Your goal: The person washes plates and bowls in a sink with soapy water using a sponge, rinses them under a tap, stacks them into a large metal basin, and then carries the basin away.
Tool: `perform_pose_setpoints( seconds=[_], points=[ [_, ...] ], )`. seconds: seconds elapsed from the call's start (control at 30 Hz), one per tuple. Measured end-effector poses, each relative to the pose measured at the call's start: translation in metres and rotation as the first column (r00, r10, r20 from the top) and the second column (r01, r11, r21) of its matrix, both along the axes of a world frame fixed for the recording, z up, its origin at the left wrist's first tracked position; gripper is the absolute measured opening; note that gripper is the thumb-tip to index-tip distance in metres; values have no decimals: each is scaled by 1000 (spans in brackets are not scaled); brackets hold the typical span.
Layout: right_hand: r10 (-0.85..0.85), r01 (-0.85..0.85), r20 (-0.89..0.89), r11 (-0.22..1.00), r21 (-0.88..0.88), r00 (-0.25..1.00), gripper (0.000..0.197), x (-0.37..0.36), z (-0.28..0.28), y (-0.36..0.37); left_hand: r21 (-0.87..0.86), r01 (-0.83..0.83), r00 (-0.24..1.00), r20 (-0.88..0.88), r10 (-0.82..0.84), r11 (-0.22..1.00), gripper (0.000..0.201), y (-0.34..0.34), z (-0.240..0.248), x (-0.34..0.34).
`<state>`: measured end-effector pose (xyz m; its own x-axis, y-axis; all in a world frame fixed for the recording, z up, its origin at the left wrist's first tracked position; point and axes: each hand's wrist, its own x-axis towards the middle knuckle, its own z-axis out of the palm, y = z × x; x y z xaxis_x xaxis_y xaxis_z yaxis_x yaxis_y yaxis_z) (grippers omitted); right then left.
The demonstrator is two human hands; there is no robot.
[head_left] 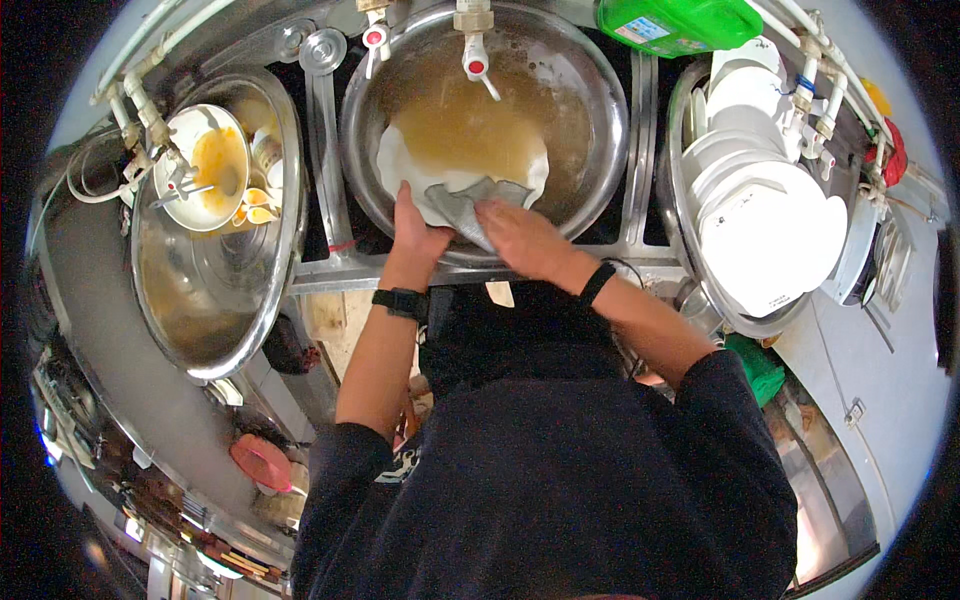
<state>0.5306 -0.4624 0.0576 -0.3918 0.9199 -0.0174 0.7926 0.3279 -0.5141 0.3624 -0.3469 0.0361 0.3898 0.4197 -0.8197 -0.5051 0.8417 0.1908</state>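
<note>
A white plate (400, 165) with a wavy edge lies tilted in the middle metal basin (617, 120), its far part under murky brownish water (470, 115). My left hand (418, 232) grips the plate's near left edge, thumb up along the rim, the other fingers hidden beneath. In my right hand (525, 240) is a grey cloth (465, 208), bunched under the fingers and pressed on the near part of the plate.
Over the middle basin hang two taps, one central (477, 65) and one to the left (375, 40). The left basin (292, 250) holds a stained white bowl (178, 205) and spoons (262, 214). White plates (770, 235) crowd the right basin. A green jug (685, 22) lies at the back.
</note>
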Motion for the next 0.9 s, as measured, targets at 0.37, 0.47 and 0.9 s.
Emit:
perform_pose_setpoints(
  seconds=[0.37, 0.47, 0.9],
  points=[
    [-181, 177, -63, 982, -61, 982, 16, -14, -8, 5, -2, 57, 998, -24, -57, 998, 60, -46, 17, 38],
    [-144, 143, -8, 989, -37, 990, 16, -21, 0, 5, -60, -54, 998, 26, 56, 997, 59, -54, -9, 29],
    [-181, 143, -85, 929, -341, 980, 34, 16, 13, -14, -66, 43, 999, -13, -44, 997, 62, -30, 6, 16]
  ],
)
